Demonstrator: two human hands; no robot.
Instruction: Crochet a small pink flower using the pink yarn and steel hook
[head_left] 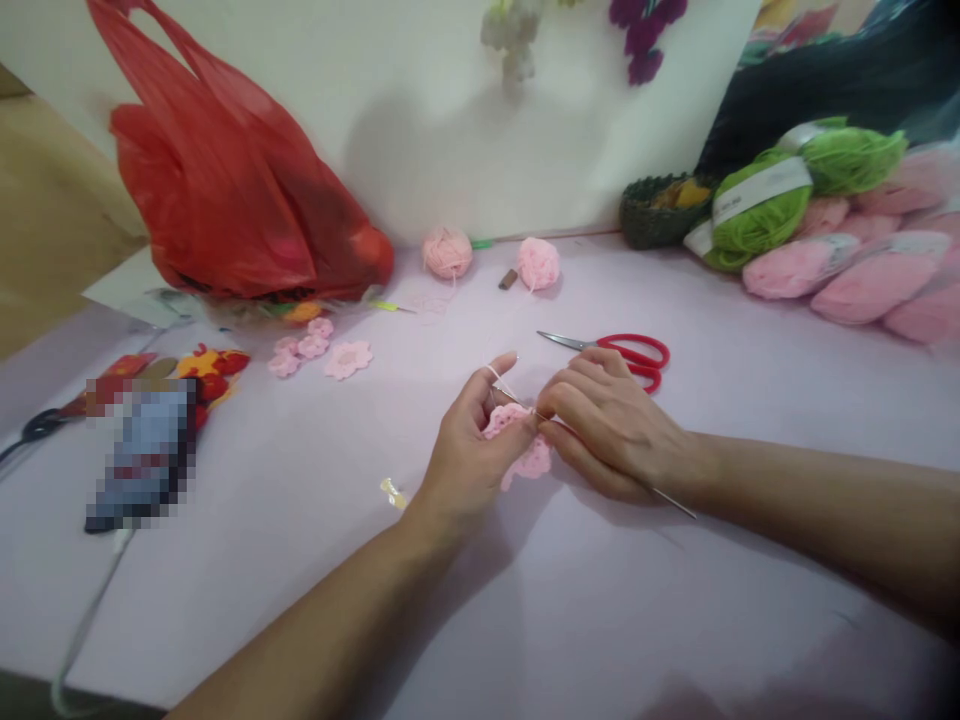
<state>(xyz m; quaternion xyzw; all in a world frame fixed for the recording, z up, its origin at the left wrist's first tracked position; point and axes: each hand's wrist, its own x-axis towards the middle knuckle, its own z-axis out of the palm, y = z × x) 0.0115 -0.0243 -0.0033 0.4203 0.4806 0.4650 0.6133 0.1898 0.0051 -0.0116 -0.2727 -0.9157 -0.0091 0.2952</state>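
Observation:
My left hand [474, 440] pinches a pink crocheted piece [531, 462] between thumb and fingers, above the table. A strand of pink yarn [501, 380] runs over its raised index finger. My right hand [611, 425] is closed around a thin metal crochet hook [675, 503], whose rear end sticks out below the palm. The hook's front end meets the upper edge of the crocheted piece, where the fingers of both hands come close together; the tip itself is hard to make out. Just beyond my right hand lie scissors [637, 350] with red handles, blades pointing left.
Pink yarn balls [448, 252] sit by the wall. A red plastic bag [225, 200] stands back left, near pink crocheted flowers [349, 360]. Green yarn skeins [761, 205], pink skeins [874, 275] and a dark basket [649, 212] are back right. A white cable [90, 620] runs at left.

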